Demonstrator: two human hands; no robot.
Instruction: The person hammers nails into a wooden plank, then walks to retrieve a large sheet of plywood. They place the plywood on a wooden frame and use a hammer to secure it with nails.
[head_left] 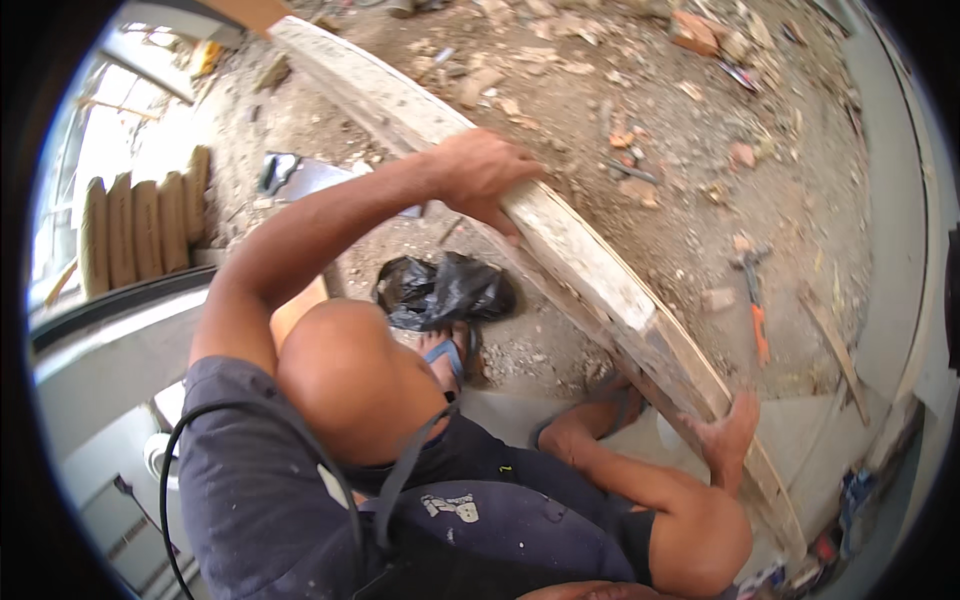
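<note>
A long, weathered wooden beam (590, 262) with whitish stains runs slantwise from the upper left to the lower right, across in front of my legs. My left hand (485, 175) is clasped over its upper middle stretch, fingers over the far edge and thumb on the near side. Nearer its lower right end, my right hand (725, 435) grips the beam beside my bent knee. Part of the right forearm is hidden behind that knee. A black plastic bag (445, 290) lies on the ground between the beam and my sandalled foot.
A claw hammer (757, 305) with an orange handle lies on the dirt beyond the beam. A handsaw (310, 180) rests to the left. Several brown sacks (148, 225) stand at the far left. Broken brick (697, 33) and rubble cover the ground; a thin wood strip (838, 350) lies at right.
</note>
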